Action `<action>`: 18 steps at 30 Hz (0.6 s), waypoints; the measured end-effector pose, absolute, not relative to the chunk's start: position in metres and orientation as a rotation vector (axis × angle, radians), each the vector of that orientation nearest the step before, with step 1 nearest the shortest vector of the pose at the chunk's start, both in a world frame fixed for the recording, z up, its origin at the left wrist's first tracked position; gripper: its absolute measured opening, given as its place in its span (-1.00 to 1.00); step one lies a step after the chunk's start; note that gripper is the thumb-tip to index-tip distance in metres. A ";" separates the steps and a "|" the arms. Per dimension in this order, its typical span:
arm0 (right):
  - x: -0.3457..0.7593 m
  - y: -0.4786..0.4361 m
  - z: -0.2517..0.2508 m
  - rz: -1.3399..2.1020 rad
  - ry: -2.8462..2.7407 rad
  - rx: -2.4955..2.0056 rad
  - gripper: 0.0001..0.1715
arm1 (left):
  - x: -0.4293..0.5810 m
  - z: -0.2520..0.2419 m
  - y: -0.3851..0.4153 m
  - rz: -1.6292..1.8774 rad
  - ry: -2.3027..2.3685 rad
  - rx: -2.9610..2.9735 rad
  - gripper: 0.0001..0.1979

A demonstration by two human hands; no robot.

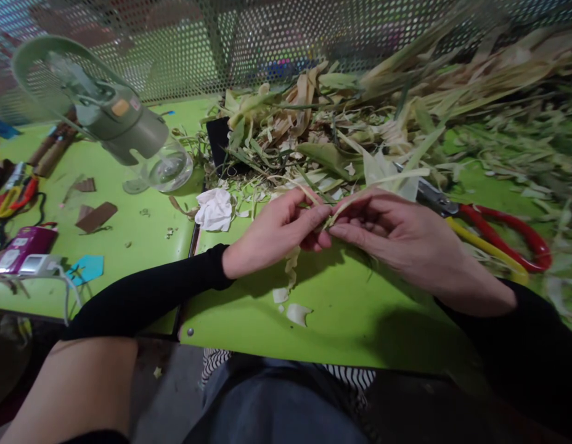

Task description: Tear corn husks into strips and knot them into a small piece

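My left hand and my right hand meet over the green table, thumbs and fingers pinched together. Between them they hold narrow, pale green strips of what looks like corn husk. The strip ends run up and back past both hands. Fingers partly hide the spot where the strips come together. Small pale husk scraps lie on the table just below the hands. Close to the right hand's outer side rest cutting shears with red and yellow handles, their blades partly behind that hand.
Behind the hands spreads a large heap of husks, with a black object partly under it. A crumpled white tissue and a bottle with a green lid stand left. Farther left are a purple box, a white cable and tools.
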State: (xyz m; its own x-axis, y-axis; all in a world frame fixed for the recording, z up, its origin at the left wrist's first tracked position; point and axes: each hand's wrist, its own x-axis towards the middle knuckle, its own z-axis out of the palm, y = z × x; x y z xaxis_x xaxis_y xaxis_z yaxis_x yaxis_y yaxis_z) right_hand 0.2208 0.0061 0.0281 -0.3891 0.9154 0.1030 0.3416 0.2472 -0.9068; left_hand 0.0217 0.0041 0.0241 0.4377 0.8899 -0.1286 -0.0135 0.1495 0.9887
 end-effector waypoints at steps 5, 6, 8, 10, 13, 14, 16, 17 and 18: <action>0.222 0.006 0.031 1.265 -2.000 -1.125 -0.70 | 0.024 0.026 0.003 0.767 0.917 1.211 -0.76; 0.222 0.006 0.032 1.248 -2.014 -1.123 -0.70 | 0.024 0.026 0.003 0.770 0.912 1.207 -0.77; 0.222 0.006 0.031 1.182 -2.024 -1.118 -0.73 | 0.024 0.026 0.004 0.781 0.891 1.204 -0.78; 0.222 0.006 0.031 1.110 -2.040 -1.115 -0.74 | 0.023 0.027 0.004 0.786 0.877 1.207 -0.77; 0.220 0.005 0.033 1.034 -2.090 -1.102 -0.71 | 0.022 0.028 0.004 0.774 0.881 1.213 -0.75; 0.219 0.004 0.033 1.005 -2.102 -1.102 -0.69 | 0.022 0.028 0.003 0.773 0.879 1.214 -0.74; 0.217 0.003 0.034 0.933 -2.095 -1.126 -0.67 | 0.021 0.029 0.003 0.779 0.862 1.219 -0.74; 0.217 0.002 0.033 0.888 -2.073 -1.154 -0.68 | 0.020 0.029 0.003 0.781 0.853 1.225 -0.73; 0.216 0.001 0.032 0.851 -2.045 -1.191 -0.70 | 0.020 0.029 0.003 0.780 0.851 1.232 -0.73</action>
